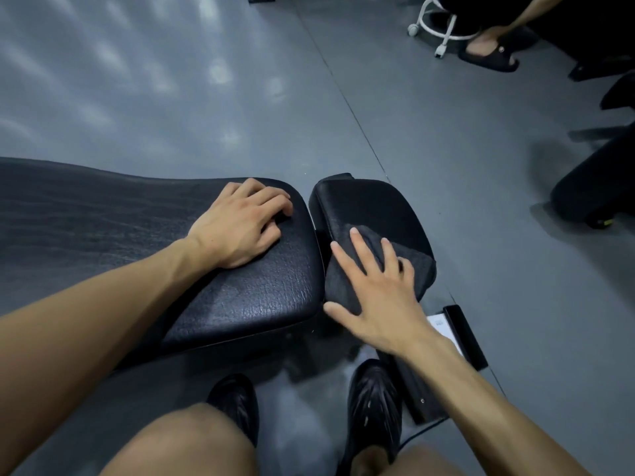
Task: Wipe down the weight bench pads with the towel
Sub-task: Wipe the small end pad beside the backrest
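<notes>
A: Nearest the lens, what's there?
B: Bare knees at 6 o'clock, black moulded shoes point(374, 407) on grey floor point(171, 97).
A: Left hand?
B: Left hand point(240, 225) rests palm-down on long black leather back pad point(240, 304), fingers loosely bent, holding nothing.
A: Right hand?
B: Right hand point(374, 286) spread flat, fingers straight, pressing dark grey folded towel point(343, 276) onto short black leather seat pad point(371, 204), at 3 o'clock from the back pad, narrow gap between pads.
A: Background?
B: White wheeled stool base point(443, 29) at 1 o'clock, another person's foot in black sandal point(488, 53) beside it.
</notes>
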The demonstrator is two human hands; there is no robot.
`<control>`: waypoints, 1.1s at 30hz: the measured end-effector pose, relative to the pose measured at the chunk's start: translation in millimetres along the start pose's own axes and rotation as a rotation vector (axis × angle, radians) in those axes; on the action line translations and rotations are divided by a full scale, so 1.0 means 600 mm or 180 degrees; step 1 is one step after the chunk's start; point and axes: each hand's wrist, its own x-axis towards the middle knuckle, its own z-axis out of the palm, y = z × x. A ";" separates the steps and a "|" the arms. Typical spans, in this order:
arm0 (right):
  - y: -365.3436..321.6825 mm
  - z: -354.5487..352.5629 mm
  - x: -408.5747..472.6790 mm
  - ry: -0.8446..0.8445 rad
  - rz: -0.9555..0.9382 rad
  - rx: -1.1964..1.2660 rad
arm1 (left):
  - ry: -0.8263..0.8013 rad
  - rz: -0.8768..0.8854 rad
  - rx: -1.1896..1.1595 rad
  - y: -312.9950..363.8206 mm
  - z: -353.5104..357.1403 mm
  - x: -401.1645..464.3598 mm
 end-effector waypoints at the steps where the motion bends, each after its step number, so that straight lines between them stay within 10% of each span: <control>1: 0.013 -0.001 -0.005 0.0124 0.0012 0.0177 | -0.0008 0.0005 -0.0008 0.001 -0.001 0.000; 33: -0.034 -0.057 0.307 0.0193 0.0257 0.0206 | 0.0159 -0.0089 -0.0139 -0.003 0.005 -0.002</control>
